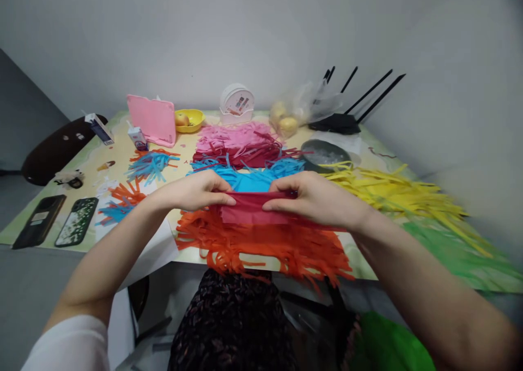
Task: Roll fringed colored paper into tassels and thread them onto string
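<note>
My left hand [196,192] and my right hand [314,198] both pinch a folded piece of dark red paper [251,210], one at each end, just above the table's near edge. Under the paper lies a heap of orange fringed paper strips [265,245]. Behind my hands sits a blue fringed pile [253,177], then dark red strips [249,154] and pink strips [237,134].
Yellow strips [392,188] and green strips [457,251] spread to the right. Two phones [57,221] lie at the left edge, with small cartons [137,138], a pink tablet case [152,119], a yellow bowl [190,119], a round white container [237,103], bagged fruit [288,121] and a dark pan [324,153] behind.
</note>
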`<control>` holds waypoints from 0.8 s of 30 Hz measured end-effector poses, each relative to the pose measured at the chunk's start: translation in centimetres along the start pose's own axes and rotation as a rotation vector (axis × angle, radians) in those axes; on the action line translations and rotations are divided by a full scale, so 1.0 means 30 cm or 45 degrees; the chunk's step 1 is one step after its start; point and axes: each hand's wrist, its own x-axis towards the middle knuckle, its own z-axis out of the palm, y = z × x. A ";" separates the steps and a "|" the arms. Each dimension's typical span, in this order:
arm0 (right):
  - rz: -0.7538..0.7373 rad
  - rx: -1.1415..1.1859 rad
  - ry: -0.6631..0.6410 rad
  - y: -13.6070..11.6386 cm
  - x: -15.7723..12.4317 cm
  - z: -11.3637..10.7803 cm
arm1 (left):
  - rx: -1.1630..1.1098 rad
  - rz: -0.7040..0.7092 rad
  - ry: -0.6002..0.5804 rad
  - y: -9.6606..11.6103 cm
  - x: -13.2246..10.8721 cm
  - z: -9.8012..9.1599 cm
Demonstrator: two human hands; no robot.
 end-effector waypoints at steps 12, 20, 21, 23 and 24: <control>-0.060 0.020 0.092 0.008 -0.023 0.009 | -0.076 -0.029 0.191 0.012 0.000 0.071; 0.013 0.436 0.341 0.052 -0.069 0.100 | -0.676 0.001 0.457 -0.025 -0.027 0.175; 0.023 0.518 0.393 0.059 -0.075 0.121 | -0.770 0.012 0.498 -0.028 -0.028 0.192; 0.038 0.661 0.496 0.072 -0.087 0.165 | -0.891 0.051 0.585 -0.037 -0.029 0.220; 0.032 0.710 0.544 0.077 -0.092 0.184 | -0.931 0.073 0.620 -0.042 -0.029 0.232</control>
